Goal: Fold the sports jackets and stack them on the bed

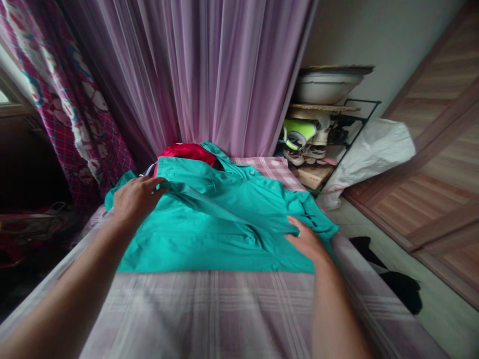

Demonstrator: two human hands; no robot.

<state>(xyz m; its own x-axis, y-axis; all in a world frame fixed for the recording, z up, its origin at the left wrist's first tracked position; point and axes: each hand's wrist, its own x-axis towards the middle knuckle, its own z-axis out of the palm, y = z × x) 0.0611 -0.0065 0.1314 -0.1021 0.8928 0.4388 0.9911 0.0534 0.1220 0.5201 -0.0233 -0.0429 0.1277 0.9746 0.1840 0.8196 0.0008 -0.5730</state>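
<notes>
A turquoise shirt (179, 249) lies spread across the bed, wrinkled, with a button and what looks like its collar toward the far side. My left hand (136, 197) pinches an edge of the shirt at its upper left and lifts it a little. From there a raised fold slants down to the right. At the right end of this fold is my right hand (309, 242), thumb and forefinger apart, close to or touching the fabric; its other fingers are partly hidden. Behind the shirt sits a bunched red cloth item (187, 151).
The bed has a pink-and-white checked sheet (209, 314). Purple curtains (232, 75) hang behind it. On the right stand a rack (361, 119) with shoes and a basin (329, 85), a white plastic bag (374, 154) and a wooden door (430, 189). Black cloth (402, 289) lies on the floor.
</notes>
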